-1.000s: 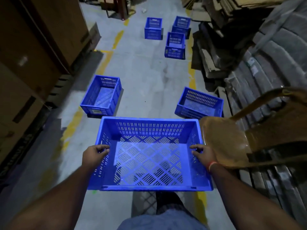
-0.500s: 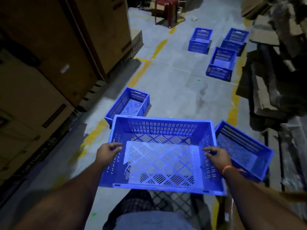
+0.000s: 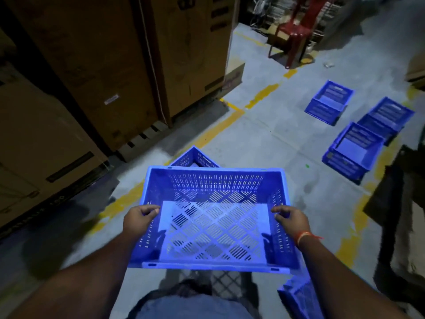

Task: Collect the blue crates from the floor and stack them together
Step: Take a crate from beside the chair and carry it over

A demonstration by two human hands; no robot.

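Right now I've got a blue crate [image 3: 213, 217] held up off the floor in front of me, w/ both hands. My left hand [image 3: 138, 221] grips the left rim, fingers curled over the edge into the crate; my right hand [image 3: 292, 221] does the same on the right rim, an orange thread band [image 3: 304, 237] on that wrist. Crate is open side up, roughly level, slotted base visible.

Just behind its far wall, a corner of another blue crate [image 3: 195, 157] pokes out on the floor, mostly hidden. Farther off to the right sit 3 more blue crates: one [image 3: 328, 102] on its own, then two close together [image 3: 386, 118] [image 3: 351, 150], touching or nearly so. A bit of blue crate [image 3: 296, 295] also shows low by my right forearm, can't tell more.

Tall cardboard boxes [image 3: 103, 65] line the left side, yellow floor marking [image 3: 207, 137] runs past them, and a red plastic chair [image 3: 296, 31] stands at the far end.
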